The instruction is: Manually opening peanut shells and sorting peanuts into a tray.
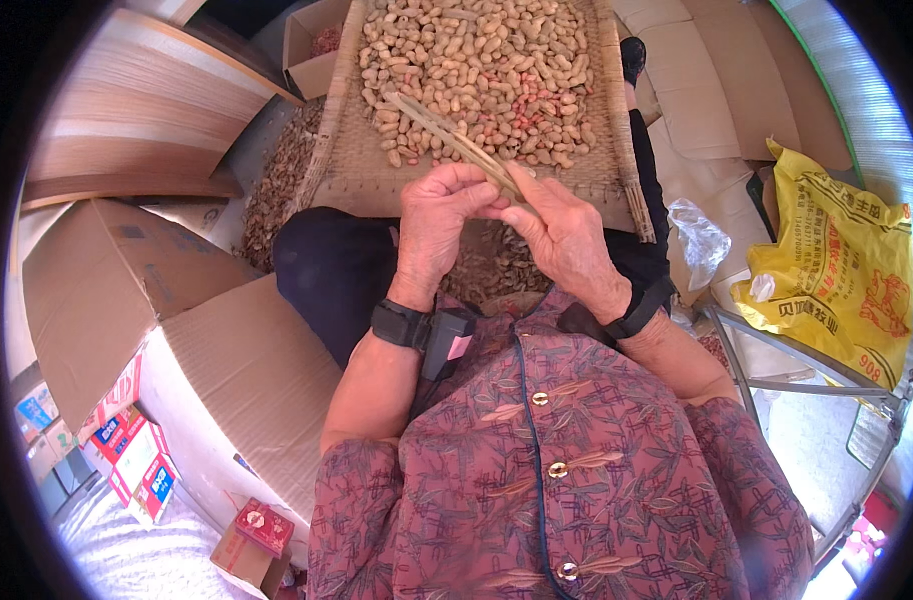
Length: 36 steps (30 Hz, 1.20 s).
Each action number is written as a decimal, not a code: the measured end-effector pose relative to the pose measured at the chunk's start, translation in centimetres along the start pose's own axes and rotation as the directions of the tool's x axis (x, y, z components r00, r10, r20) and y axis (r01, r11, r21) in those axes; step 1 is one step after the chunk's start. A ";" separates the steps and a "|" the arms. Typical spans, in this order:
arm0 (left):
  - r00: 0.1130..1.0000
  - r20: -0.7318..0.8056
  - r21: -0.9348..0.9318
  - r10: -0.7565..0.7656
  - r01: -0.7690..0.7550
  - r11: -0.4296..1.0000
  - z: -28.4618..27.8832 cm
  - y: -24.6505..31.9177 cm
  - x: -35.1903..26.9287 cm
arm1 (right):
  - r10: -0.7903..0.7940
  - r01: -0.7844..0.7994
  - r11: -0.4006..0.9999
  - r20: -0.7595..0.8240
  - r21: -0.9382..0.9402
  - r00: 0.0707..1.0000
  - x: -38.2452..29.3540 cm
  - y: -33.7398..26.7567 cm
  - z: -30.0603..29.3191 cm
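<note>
Unshelled peanuts (pixel 471 60) cover the upper part of a woven wicker tray (pixel 351 172), with shelled reddish kernels (pixel 520 97) among them. Above the tray's near edge my two hands are close together. A split wooden or bamboo tool (pixel 449 135) slants up and left from my fingers over the peanuts. My right hand (pixel 558 225) grips its lower end. My left hand (pixel 445 214) has thumb and forefinger pinched beside that end; whether a peanut is between them is hidden. Below the hands, empty shells (pixel 494 262) lie between my legs.
More shells (pixel 284 180) lie left of the tray. A small carton (pixel 318 52) with red kernels stands at the upper left, a large open cardboard box (pixel 239 375) at my left. On the right are a clear plastic bag (pixel 700 240), a yellow printed sack (pixel 839 262) and a metal frame (pixel 801 360).
</note>
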<state>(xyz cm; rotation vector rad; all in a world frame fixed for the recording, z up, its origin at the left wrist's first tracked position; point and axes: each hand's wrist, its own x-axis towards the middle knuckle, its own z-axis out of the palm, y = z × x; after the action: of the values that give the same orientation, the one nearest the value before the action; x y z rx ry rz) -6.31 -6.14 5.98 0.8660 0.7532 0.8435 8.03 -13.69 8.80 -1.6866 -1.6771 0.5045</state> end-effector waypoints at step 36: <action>0.988 0.129 -0.083 -0.080 0.091 0.992 -1.0 1.0 0.1 | 0.007 0.011 0.951 -0.055 0.310 0.998 0.2 -0.2 1.0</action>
<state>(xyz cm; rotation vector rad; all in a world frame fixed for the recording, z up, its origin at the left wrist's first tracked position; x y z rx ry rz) -7.37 -5.32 6.36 0.7942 0.6335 0.7334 7.25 -13.30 8.31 -1.4551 -1.4720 0.6768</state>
